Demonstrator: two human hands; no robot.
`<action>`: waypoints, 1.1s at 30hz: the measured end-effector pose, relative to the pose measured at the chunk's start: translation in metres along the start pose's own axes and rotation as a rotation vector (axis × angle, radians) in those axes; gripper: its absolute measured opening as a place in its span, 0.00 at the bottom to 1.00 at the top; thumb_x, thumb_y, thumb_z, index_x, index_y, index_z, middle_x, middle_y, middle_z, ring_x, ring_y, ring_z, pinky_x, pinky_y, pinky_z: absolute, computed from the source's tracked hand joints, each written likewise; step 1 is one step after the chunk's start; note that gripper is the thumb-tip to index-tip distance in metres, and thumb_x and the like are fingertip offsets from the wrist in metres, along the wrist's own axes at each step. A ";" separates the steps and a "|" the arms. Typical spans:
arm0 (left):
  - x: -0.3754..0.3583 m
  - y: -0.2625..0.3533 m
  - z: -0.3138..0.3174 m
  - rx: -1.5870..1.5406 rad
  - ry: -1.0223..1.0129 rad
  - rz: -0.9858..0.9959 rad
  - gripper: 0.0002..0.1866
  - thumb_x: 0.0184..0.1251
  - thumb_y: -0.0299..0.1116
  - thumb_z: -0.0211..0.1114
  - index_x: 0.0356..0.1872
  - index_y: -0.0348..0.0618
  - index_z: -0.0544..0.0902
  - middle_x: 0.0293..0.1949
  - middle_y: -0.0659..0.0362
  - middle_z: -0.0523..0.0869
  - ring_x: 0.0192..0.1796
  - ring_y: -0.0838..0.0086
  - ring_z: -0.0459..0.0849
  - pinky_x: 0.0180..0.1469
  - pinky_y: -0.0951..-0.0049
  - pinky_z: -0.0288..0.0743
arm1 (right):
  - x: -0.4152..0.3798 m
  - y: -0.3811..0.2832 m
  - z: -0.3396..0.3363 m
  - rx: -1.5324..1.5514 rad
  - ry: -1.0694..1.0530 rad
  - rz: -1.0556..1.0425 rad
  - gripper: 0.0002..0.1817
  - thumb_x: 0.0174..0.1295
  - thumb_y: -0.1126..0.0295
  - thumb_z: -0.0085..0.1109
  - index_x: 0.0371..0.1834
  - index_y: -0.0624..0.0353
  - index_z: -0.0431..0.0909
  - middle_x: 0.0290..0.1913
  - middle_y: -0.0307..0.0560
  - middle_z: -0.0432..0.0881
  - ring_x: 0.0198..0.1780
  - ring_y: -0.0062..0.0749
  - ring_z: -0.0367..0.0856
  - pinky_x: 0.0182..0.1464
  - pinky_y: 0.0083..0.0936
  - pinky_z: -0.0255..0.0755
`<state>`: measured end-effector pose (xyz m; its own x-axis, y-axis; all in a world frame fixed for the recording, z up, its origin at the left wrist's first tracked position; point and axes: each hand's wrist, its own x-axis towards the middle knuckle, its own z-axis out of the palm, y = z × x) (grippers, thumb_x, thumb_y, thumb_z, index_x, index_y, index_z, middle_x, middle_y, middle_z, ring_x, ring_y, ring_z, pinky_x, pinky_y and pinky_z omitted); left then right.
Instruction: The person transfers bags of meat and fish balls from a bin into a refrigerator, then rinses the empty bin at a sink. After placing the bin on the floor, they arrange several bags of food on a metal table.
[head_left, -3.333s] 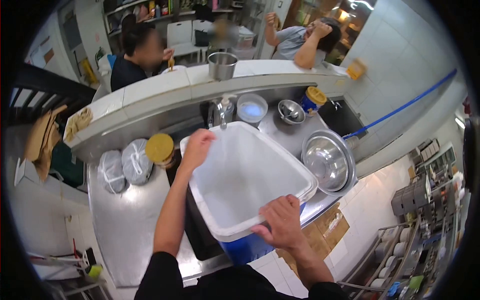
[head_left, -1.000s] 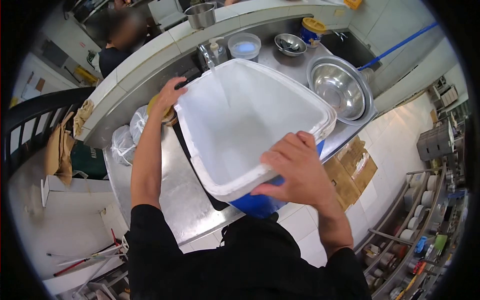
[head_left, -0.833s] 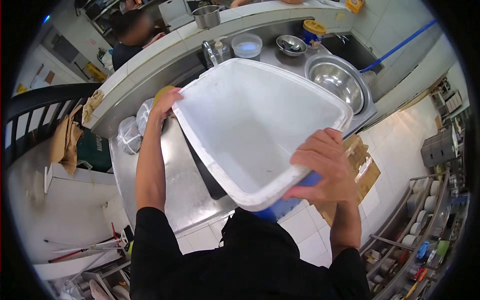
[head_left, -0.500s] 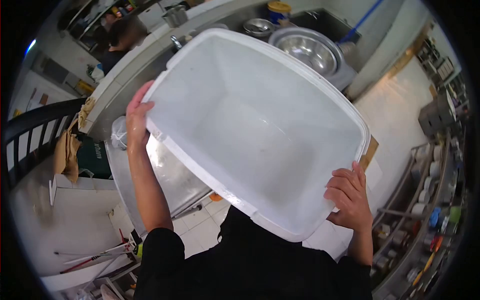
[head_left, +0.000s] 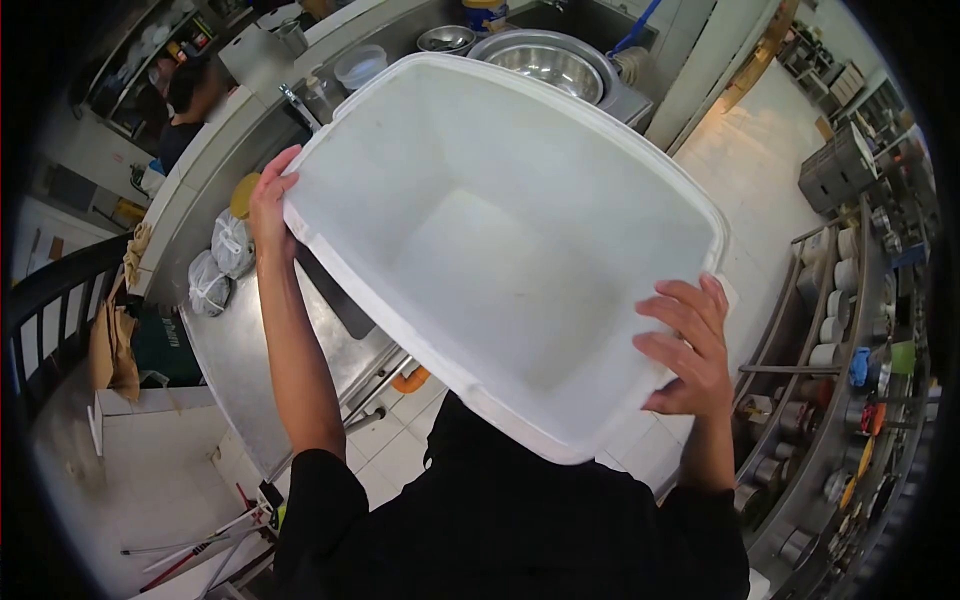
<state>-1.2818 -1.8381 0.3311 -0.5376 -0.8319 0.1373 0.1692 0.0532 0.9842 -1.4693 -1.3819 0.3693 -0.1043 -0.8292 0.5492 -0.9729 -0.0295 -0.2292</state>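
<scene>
A large white plastic tub, tilted with its open side toward me, is held up in front of my chest. Its inside shows only faint marks. My left hand grips the rim at the tub's left corner. At the lower right corner, my right hand holds the rim, its fingers bent over the edge and slightly spread. Below the tub on the left lies a metal counter.
Metal bowls stand by the sink behind the tub. Tied plastic bags rest on the counter near a faucet. Shelves of pots line the right. A person is beyond the low wall at upper left.
My view has shifted, and more of the counter, bags and faucet shows. The tub sits slightly lower and further left in view. My right hand's fingers have spread a little on the rim.
</scene>
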 end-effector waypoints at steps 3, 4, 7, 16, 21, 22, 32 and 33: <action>0.033 -0.022 -0.021 -0.048 0.002 -0.025 0.23 0.56 0.28 0.56 0.56 0.36 0.76 0.47 0.53 0.82 0.46 0.69 0.80 0.51 0.74 0.73 | 0.037 -0.001 0.011 0.041 0.051 -0.075 0.28 0.41 0.40 0.68 0.32 0.53 0.76 0.43 0.45 0.80 0.52 0.46 0.76 0.65 0.49 0.51; 0.042 -0.027 -0.028 -0.103 -0.012 -0.045 0.23 0.56 0.30 0.56 0.56 0.36 0.75 0.47 0.52 0.82 0.45 0.69 0.81 0.50 0.74 0.74 | 0.047 -0.002 0.014 0.048 0.063 -0.101 0.29 0.39 0.40 0.69 0.31 0.53 0.75 0.40 0.43 0.79 0.51 0.44 0.76 0.64 0.48 0.52; 0.053 -0.029 -0.035 -0.205 0.004 -0.064 0.24 0.56 0.30 0.57 0.56 0.36 0.75 0.47 0.52 0.82 0.45 0.68 0.81 0.49 0.73 0.75 | 0.060 0.000 0.029 0.082 0.036 -0.099 0.29 0.35 0.41 0.71 0.31 0.52 0.75 0.34 0.41 0.76 0.49 0.40 0.76 0.63 0.47 0.54; 0.031 -0.064 -0.032 -0.319 0.106 -0.080 0.41 0.63 0.69 0.44 0.58 0.39 0.73 0.52 0.52 0.80 0.52 0.63 0.79 0.57 0.62 0.71 | 0.052 -0.002 0.041 0.018 0.033 -0.084 0.29 0.38 0.39 0.67 0.29 0.53 0.75 0.29 0.39 0.72 0.43 0.35 0.75 0.58 0.45 0.60; -0.015 -0.107 -0.019 -0.343 0.083 -0.187 0.43 0.62 0.71 0.40 0.60 0.39 0.71 0.53 0.51 0.79 0.54 0.63 0.77 0.59 0.61 0.70 | 0.007 -0.003 0.040 -0.029 0.007 -0.057 0.27 0.39 0.41 0.66 0.28 0.53 0.75 0.29 0.39 0.72 0.40 0.35 0.75 0.54 0.44 0.61; -0.024 -0.114 -0.014 -0.348 0.082 -0.207 0.44 0.62 0.72 0.39 0.60 0.39 0.71 0.53 0.51 0.78 0.54 0.63 0.77 0.59 0.61 0.70 | -0.004 -0.002 0.039 -0.031 0.018 -0.039 0.27 0.38 0.41 0.66 0.27 0.53 0.75 0.29 0.39 0.73 0.39 0.35 0.74 0.54 0.44 0.62; -0.083 -0.140 0.089 -0.494 0.000 -0.287 0.49 0.59 0.76 0.32 0.63 0.38 0.68 0.56 0.50 0.76 0.58 0.62 0.75 0.62 0.58 0.67 | 0.006 0.053 -0.069 0.159 0.317 -0.187 0.37 0.43 0.30 0.61 0.27 0.60 0.75 0.25 0.47 0.73 0.28 0.41 0.69 0.46 0.40 0.62; -0.095 -0.139 0.094 -0.532 -0.207 -0.329 0.51 0.59 0.76 0.32 0.65 0.38 0.64 0.60 0.48 0.73 0.62 0.61 0.71 0.63 0.56 0.65 | 0.025 0.052 -0.085 0.108 0.408 -0.126 0.38 0.43 0.29 0.59 0.26 0.60 0.72 0.24 0.47 0.71 0.27 0.39 0.67 0.44 0.37 0.62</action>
<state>-1.3315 -1.7142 0.1918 -0.7697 -0.6321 -0.0898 0.3261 -0.5102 0.7958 -1.5399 -1.3568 0.4400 -0.0806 -0.5278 0.8456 -0.9583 -0.1922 -0.2113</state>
